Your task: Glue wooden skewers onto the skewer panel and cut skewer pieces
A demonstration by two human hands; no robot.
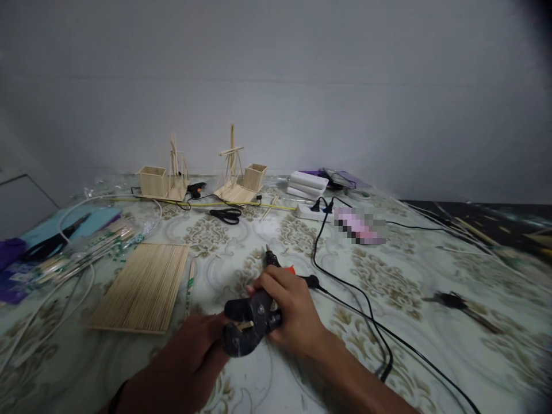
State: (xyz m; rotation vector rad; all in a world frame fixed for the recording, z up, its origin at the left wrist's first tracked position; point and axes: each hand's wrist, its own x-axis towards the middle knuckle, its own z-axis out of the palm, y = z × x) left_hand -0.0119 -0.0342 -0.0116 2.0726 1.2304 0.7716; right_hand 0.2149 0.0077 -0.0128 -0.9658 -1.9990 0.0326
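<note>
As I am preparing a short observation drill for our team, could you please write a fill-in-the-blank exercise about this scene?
1. The black tool with a C-shaped end is gripped in the person's ____ hand.
2. The flat rectangular mat of pale wooden sticks lies to the ____ of that tool.
3. Black plugs sit in a ____ rectangular power strip.
4. Near the grey wall stand ____ open-topped pale wooden boxes.

Missing words: right; left; white; two.

On patterned pale tablecloth (414, 356): 1 rectangular pale-wood stick panel (140, 287), left of the black-and-orange glue gun (272, 260) in the right hand (291, 305); behind, 2 pale-wood stick models (154, 184); before these, black-handled scissors (226, 215); right of the scissors, 1 oblong white plastic power strip (307, 213).
</note>
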